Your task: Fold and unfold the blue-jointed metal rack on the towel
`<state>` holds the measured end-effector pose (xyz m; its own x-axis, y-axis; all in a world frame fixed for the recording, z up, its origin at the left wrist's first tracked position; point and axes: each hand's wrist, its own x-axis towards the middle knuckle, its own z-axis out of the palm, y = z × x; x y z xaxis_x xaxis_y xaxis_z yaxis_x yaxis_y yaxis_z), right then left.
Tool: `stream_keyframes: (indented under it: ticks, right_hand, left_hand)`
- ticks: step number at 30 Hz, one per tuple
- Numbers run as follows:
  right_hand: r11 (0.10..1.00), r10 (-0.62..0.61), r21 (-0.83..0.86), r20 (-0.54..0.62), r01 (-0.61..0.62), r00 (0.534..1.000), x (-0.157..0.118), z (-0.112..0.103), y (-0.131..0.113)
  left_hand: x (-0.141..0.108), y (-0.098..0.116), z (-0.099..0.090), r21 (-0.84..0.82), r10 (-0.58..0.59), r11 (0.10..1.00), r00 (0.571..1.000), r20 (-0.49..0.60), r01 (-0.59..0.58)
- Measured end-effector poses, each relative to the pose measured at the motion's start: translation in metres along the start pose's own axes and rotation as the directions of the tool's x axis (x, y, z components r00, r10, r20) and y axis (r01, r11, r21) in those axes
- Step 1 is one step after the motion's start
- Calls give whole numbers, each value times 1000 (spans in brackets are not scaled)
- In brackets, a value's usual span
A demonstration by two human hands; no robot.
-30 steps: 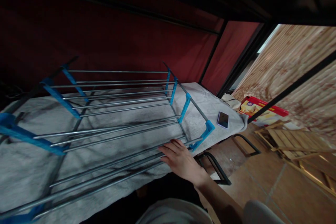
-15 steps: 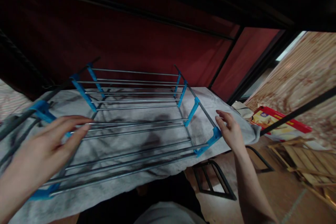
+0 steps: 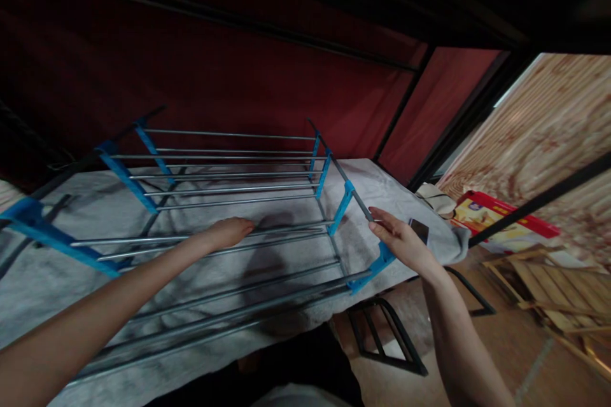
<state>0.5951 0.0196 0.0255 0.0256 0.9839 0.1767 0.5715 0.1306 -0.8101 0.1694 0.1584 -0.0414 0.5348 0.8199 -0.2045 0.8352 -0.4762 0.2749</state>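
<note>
My right fingers [image 3: 382, 215] pinch the rack [image 3: 238, 189] by its side tube [image 3: 360, 202]; my left fingers [image 3: 244, 226], at its rods, pinching or not I can't tell. Beyond my right, a box [image 3: 501, 222] bears unreadable lettering.

Red-yellow box [image 3: 504, 221]: printing too blurred to read.

Head view, facing forward and down, rack [image 3: 238, 189] close below

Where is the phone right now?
In the head view, the phone lies on the grey cloth, right of the metal rack, partly hidden behind the right hand.
</note>
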Motion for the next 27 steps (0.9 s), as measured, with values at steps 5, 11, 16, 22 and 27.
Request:
stream_keyframes:
  ticks: [5,11,16,22,27]
  right_hand:
    - [996,-40,-84,25,42,999,15,2,-2]
    - [977,-86,-190,43,93,995,29,11,-7]
    - [984,-40,-168,64,50,997,27,13,-9]
    - [984,-4,-175,57,14,998,23,12,-16]
    - [981,-30,-193,31,35,999,27,13,-16]
  left_hand:
    - [30,-9,8,-137,46,990,988,148,-26]
    - [53,-16,10,-277,-6,954,932,363,114]
    - [60,-18,5,-223,-30,971,974,227,82]
    - [44,-3,-31,-88,-54,995,999,-7,53]
    - [16,21,-58,-91,-53,995,994,-99,44]
